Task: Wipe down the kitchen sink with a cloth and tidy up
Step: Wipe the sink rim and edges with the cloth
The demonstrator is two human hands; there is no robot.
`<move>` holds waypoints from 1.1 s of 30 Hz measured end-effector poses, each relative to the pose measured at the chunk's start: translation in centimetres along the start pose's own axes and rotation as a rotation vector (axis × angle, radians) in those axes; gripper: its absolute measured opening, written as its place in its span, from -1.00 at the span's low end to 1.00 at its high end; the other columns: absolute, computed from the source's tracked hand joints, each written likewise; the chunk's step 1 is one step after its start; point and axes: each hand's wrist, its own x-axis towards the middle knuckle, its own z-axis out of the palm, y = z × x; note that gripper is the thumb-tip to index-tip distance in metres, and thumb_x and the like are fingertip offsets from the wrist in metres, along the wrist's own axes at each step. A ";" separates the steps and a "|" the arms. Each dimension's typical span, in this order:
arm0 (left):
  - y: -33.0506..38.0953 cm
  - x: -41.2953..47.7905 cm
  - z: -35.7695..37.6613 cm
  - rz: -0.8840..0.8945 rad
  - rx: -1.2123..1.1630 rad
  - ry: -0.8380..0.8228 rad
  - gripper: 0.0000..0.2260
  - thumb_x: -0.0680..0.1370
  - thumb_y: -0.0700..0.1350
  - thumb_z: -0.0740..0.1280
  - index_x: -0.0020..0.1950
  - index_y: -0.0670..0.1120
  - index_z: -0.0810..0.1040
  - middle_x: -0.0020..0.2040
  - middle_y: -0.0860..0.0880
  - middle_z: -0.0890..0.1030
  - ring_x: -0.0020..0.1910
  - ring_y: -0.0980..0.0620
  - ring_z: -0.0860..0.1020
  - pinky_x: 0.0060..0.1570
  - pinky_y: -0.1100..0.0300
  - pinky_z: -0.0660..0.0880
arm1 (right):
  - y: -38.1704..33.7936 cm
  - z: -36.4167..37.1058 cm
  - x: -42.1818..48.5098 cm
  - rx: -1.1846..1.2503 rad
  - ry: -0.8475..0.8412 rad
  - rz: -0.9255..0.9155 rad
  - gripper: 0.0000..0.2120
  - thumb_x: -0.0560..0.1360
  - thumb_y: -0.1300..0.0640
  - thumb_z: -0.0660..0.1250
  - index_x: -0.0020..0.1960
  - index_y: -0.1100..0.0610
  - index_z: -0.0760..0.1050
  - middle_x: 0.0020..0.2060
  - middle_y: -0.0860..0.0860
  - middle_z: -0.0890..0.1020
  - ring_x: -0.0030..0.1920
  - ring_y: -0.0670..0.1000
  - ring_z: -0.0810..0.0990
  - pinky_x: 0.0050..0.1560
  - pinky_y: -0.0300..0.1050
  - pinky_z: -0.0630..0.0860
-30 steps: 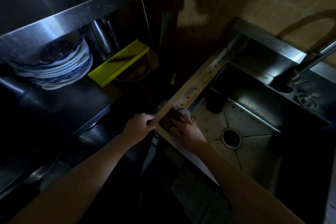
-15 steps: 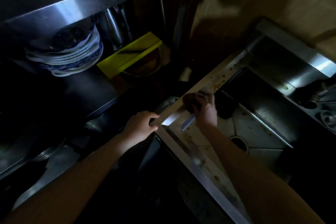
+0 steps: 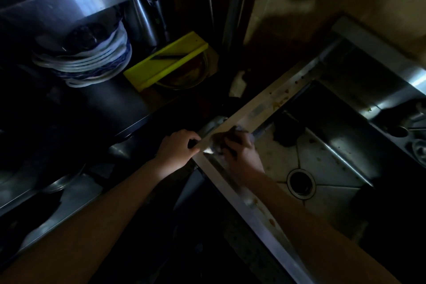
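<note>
Steel sink rim (image 3: 260, 108), centre frame: the right hand (image 3: 242, 152) presses a dark cloth (image 3: 221, 142) on it, fingers closed over the cloth; the left hand (image 3: 176, 148) grips the rim's corner. Long firm strokes toward the crumbs (image 3: 277, 104) upper right would serve best. Plates (image 3: 92, 62) and a yellow board (image 3: 166, 60) sit upper left, well apart; a dark lump (image 3: 288, 131) in the basin may obstruct

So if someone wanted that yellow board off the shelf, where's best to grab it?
Probably the near long edge of the yellow board, from the front. It lies tilted across a bowl, so that edge overhangs, while plates crowd its left end.
</note>
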 end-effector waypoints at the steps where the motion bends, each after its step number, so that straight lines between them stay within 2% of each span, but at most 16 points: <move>1: 0.0 -0.1 0.0 -0.010 0.003 -0.005 -0.74 0.50 -0.03 0.36 0.18 -0.01 0.53 0.16 -0.03 0.55 0.13 -0.04 0.54 0.16 -0.07 0.44 | -0.2 0.3 -0.5 -0.018 -0.028 -0.043 -0.75 0.51 0.13 0.33 0.16 0.13 0.59 0.28 0.16 0.45 0.13 0.27 0.52 0.01 0.07 0.57; 4: -0.2 -0.3 -0.1 -0.038 -0.019 -0.021 -0.72 0.50 -0.04 0.36 0.19 -0.03 0.52 0.17 -0.04 0.55 0.12 -0.04 0.54 0.11 -0.03 0.49 | -1.0 -0.1 -1.4 -0.100 -0.037 -0.197 -0.78 0.46 0.14 0.38 0.08 0.13 0.63 0.18 0.19 0.54 0.02 0.29 0.57 -0.17 0.03 0.63; 6: -0.2 -0.5 0.0 -0.040 -0.028 -0.017 -0.72 0.50 -0.03 0.36 0.19 -0.03 0.53 0.17 -0.04 0.55 0.11 -0.04 0.55 0.10 -0.01 0.50 | -0.6 -0.5 -1.3 -0.204 0.030 -0.308 -0.83 0.38 0.10 0.43 -0.03 0.07 0.68 0.06 0.12 0.62 -0.08 0.20 0.63 -0.35 -0.12 0.60; 7: -0.1 -0.5 0.0 -0.040 -0.027 -0.009 -0.73 0.50 -0.03 0.36 0.18 -0.03 0.54 0.16 -0.04 0.56 0.11 -0.04 0.55 0.10 -0.01 0.50 | -0.4 -0.8 -1.0 -0.216 0.022 -0.286 -0.83 0.40 0.06 0.42 -0.02 0.03 0.67 0.09 0.09 0.61 -0.06 0.16 0.63 -0.39 -0.14 0.57; 9: -0.1 -0.7 0.0 -0.043 -0.030 0.011 -0.74 0.49 -0.04 0.37 0.17 -0.03 0.55 0.15 -0.03 0.57 0.12 -0.05 0.55 0.12 -0.02 0.48 | 0.3 -1.2 0.2 -0.216 -0.010 -0.168 -0.77 0.49 -0.01 0.35 0.12 -0.01 0.60 0.24 0.06 0.50 0.12 0.12 0.55 -0.28 -0.05 0.60; 11: -0.2 -0.8 0.0 -0.050 -0.036 0.022 -0.74 0.49 -0.05 0.37 0.16 -0.04 0.55 0.15 -0.04 0.58 0.13 -0.05 0.54 0.15 -0.03 0.45 | 1.5 -1.6 1.6 -0.215 -0.006 -0.056 -0.70 0.50 -0.06 0.32 0.21 -0.03 0.53 0.30 0.03 0.40 0.23 0.11 0.45 -0.14 0.02 0.62; 17: 0.2 -1.1 0.2 -0.061 -0.045 0.053 -0.74 0.49 -0.09 0.38 0.16 -0.07 0.56 0.14 -0.05 0.59 0.14 -0.05 0.54 0.15 -0.01 0.45 | 4.1 -3.8 6.4 -0.119 0.168 0.248 -0.74 0.46 0.02 0.38 0.14 0.03 0.57 0.18 0.04 0.45 0.09 0.16 0.55 -0.05 -0.01 0.57; 19: 0.3 -1.0 0.2 -0.055 -0.042 0.052 -0.74 0.48 -0.10 0.38 0.16 -0.08 0.56 0.14 -0.05 0.59 0.14 -0.04 0.54 0.14 0.00 0.47 | 4.3 -4.1 7.1 -0.065 0.185 0.287 -0.74 0.44 0.07 0.41 0.12 0.06 0.59 0.16 0.06 0.48 0.09 0.18 0.55 0.04 0.01 0.56; 22: 0.4 -0.9 0.2 -0.050 -0.003 0.052 -0.73 0.48 -0.10 0.39 0.17 -0.06 0.55 0.15 -0.04 0.59 0.14 -0.04 0.54 0.13 0.02 0.46 | 3.3 -3.5 6.1 -0.023 0.132 0.213 -0.74 0.44 0.09 0.40 0.11 0.11 0.59 0.16 0.07 0.49 0.09 0.17 0.55 0.03 0.05 0.58; 25: 0.7 -0.6 0.0 -0.060 0.038 0.043 -0.71 0.48 -0.08 0.39 0.19 -0.04 0.53 0.18 -0.03 0.57 0.15 -0.05 0.54 0.15 -0.01 0.45 | 1.7 -1.7 3.0 -0.069 0.034 0.018 -0.75 0.49 0.07 0.35 0.13 0.12 0.58 0.22 0.10 0.48 0.17 0.18 0.51 0.00 0.09 0.59; 28: 1.0 -0.3 -0.1 -0.070 0.064 0.024 -0.71 0.48 -0.07 0.39 0.20 -0.01 0.52 0.19 -0.03 0.56 0.16 -0.05 0.53 0.16 -0.03 0.43 | 0.8 -0.5 0.6 -0.129 0.016 -0.161 -0.76 0.50 0.08 0.33 0.14 0.11 0.58 0.23 0.11 0.52 0.17 0.19 0.52 -0.10 0.09 0.62; 30: 1.1 -0.1 -0.2 -0.070 0.073 0.014 -0.70 0.48 -0.05 0.38 0.21 0.00 0.51 0.19 -0.02 0.54 0.17 -0.05 0.52 0.17 -0.03 0.42 | 1.1 -0.8 0.3 -0.216 0.001 -0.219 -0.70 0.45 0.08 0.39 0.17 0.05 0.58 0.23 0.08 0.55 0.16 0.17 0.54 -0.07 0.09 0.61; 33: 1.3 0.3 -0.1 -0.065 0.076 0.011 -0.70 0.49 -0.05 0.37 0.21 0.00 0.51 0.20 -0.03 0.54 0.17 -0.04 0.52 0.17 -0.03 0.43 | 2.2 -1.8 1.1 -0.435 0.081 -0.339 -0.61 0.31 0.05 0.52 0.13 0.01 0.61 0.15 0.06 0.62 0.10 0.17 0.62 0.03 0.12 0.59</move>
